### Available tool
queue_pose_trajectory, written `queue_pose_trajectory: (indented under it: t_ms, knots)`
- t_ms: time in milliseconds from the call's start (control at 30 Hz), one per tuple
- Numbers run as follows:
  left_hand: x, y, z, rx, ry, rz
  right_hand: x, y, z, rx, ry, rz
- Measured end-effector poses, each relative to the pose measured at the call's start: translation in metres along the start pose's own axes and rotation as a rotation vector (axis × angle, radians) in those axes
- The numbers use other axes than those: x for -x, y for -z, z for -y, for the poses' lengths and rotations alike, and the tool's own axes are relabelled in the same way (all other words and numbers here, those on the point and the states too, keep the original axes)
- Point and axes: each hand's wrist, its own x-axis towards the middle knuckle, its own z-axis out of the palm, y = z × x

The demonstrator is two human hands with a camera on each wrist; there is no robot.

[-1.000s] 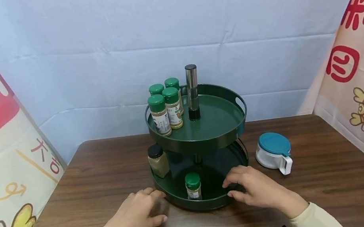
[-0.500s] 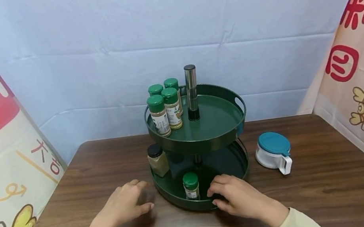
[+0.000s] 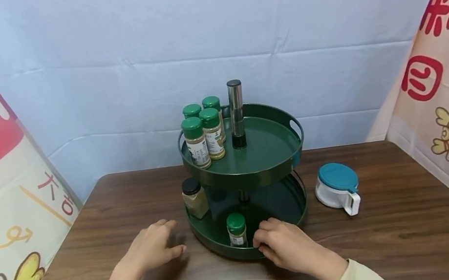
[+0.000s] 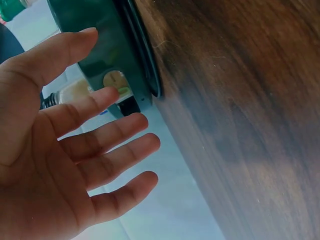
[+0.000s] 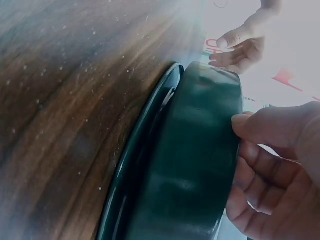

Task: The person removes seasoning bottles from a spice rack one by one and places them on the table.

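Observation:
A dark green two-tier turntable rack (image 3: pixel 252 170) stands on the table. My right hand (image 3: pixel 284 246) pinches the front rim of its lower tray (image 3: pixel 220 248); in the right wrist view the thumb (image 5: pixel 260 125) lies against the outer wall and the fingers curl over inside. Just left of those fingers, a small green-capped spice jar (image 3: pixel 237 232) stands upright in that tray. My left hand (image 3: pixel 149 249) hovers left of the rack, apart from it, its fingers loosely spread and holding nothing. A black-capped jar (image 3: pixel 195 199) sits at the lower tray's left side.
Several green-capped spice bottles (image 3: pixel 196 144) cluster at the left of the upper tray (image 3: pixel 265 145), near the metal post (image 3: pixel 237 113). A white pot with a blue lid (image 3: pixel 338 185) stands right of the rack on the wooden table (image 3: pixel 399 200). Cloth backdrops (image 3: pixel 188 32) surround the table.
My left hand has drawn away from the rack toward the left. My right hand has slid left along the lower tray's front, closer to the small jar, and its fingers have closed on the rim.

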Motion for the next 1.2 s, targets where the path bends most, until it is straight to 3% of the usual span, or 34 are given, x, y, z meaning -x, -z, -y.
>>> queue_pose_trajectory:
  t_ms: [267, 800, 1200]
  knots:
    - [0.002, -0.001, -0.002, -0.008, -0.002, 0.001, 0.001, 0.001, 0.000, -0.012, -0.017, -0.004]
    - [0.011, -0.001, -0.028, -0.057, -0.176, 0.005, 0.016, 0.015, -0.014, -0.059, -0.071, -0.001]
    - [0.018, -0.001, -0.053, -0.061, -0.263, 0.049, 0.029, 0.025, -0.028, -0.030, -0.126, 0.005]
